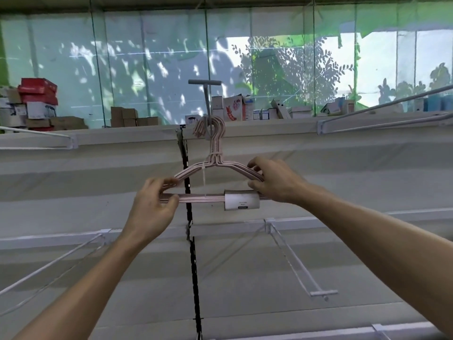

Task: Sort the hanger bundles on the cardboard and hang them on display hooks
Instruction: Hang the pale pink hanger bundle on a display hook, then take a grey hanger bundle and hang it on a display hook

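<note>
A bundle of pale pink hangers (210, 165), tied with a white zip tie and wrapped by a white paper label (241, 200) on its bottom bar, hangs by its hooks over a grey display hook (207, 104) with a T-shaped end. My left hand (152, 202) pinches the bundle's left end between thumb and fingers. Gripping the right shoulder of the bundle is my right hand (274, 180). The cardboard is out of view.
White display panels fill the wall. Empty white hooks stick out at the lower right (296, 261), lower left (49, 268), upper left (39, 138) and upper right (382, 109). A black slotted rail (191, 229) runs down the middle. Boxes (36, 101) line the top ledge.
</note>
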### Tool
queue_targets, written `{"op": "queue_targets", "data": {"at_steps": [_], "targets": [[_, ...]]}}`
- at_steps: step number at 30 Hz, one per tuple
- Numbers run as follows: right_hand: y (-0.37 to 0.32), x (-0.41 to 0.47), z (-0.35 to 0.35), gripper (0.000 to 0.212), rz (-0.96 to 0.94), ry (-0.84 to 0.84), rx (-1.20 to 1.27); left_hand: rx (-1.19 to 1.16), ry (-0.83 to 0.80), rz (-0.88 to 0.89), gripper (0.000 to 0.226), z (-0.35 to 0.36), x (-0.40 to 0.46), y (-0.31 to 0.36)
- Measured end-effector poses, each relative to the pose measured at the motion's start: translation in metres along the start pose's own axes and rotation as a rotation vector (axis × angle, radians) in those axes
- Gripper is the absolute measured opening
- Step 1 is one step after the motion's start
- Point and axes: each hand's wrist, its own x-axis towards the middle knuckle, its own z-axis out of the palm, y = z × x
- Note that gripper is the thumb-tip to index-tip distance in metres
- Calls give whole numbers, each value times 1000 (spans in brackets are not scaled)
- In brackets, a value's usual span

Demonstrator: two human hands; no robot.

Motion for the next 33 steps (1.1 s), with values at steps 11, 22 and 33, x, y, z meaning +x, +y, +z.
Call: {"op": "queue_targets", "data": {"at_steps": [11,22,33], "targets": [[20,-95,-45,29,-31,148,-16,-336,-58,137,18,28,-51,96],[90,-248,-144,24,66,262,40,-643,-289,220,22,83,-146,241],[178,-421,-266,21,265,345,-43,-827,-505,340,19,176,-232,412]]}}
